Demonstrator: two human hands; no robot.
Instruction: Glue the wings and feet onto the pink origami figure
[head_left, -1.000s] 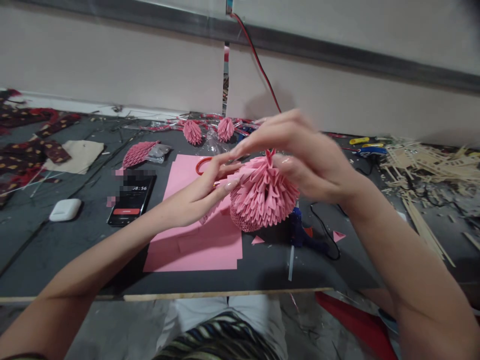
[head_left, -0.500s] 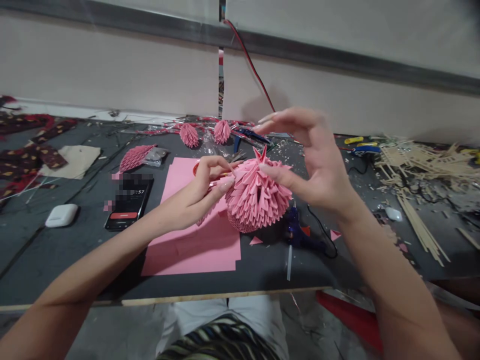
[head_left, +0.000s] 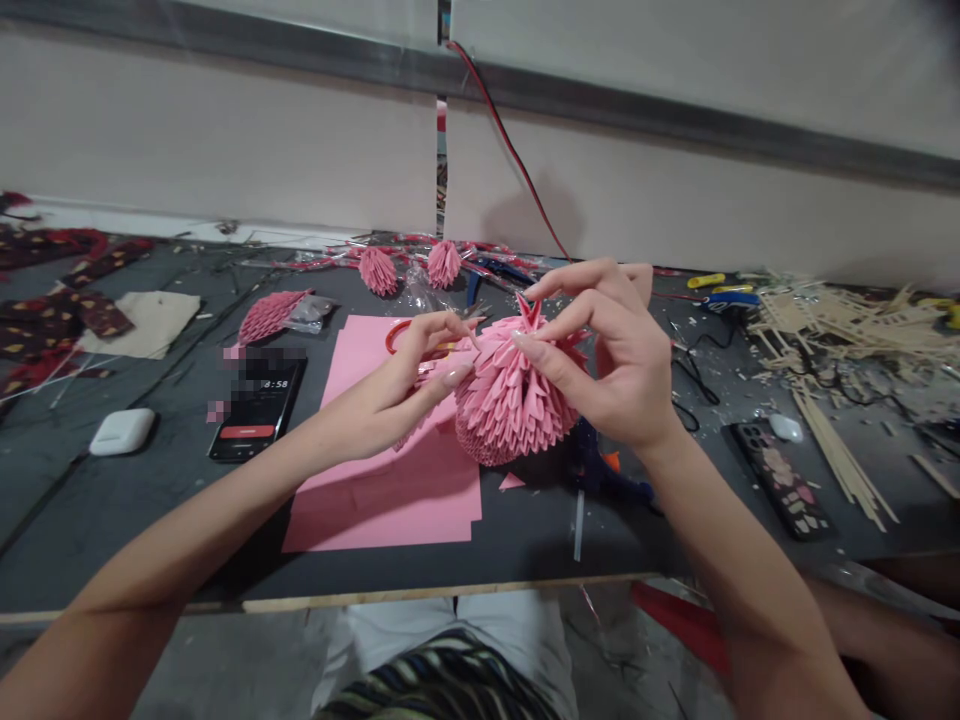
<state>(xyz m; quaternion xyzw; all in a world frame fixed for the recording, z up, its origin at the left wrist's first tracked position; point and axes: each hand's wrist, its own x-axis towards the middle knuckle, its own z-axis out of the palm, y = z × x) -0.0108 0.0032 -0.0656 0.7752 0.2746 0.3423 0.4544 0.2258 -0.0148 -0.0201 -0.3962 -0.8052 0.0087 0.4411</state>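
Observation:
A rounded pink folded-paper model, built of many pointed pieces, is between my hands above the table. A darker pink-red pointed piece stands up at its top. My left hand is closed on the model's left side, thumb and fingers pinching the pieces there. My right hand reaches in from the right, its fingers curled around the top of the model with thumb and fingertips by the pointed piece. Under the model lie pink paper sheets, and the orange-red handle of scissors shows behind my left hand.
A dark blue glue gun lies partly beneath my right hand. Phones rest at left and right. White earbud case, smaller pink paper pieces and a heap of thin wooden sticks surround the work area.
My right hand has come down and left onto the top of the model, its fingers closing in from a wider spread. My left hand keeps its hold, and the model has barely shifted.

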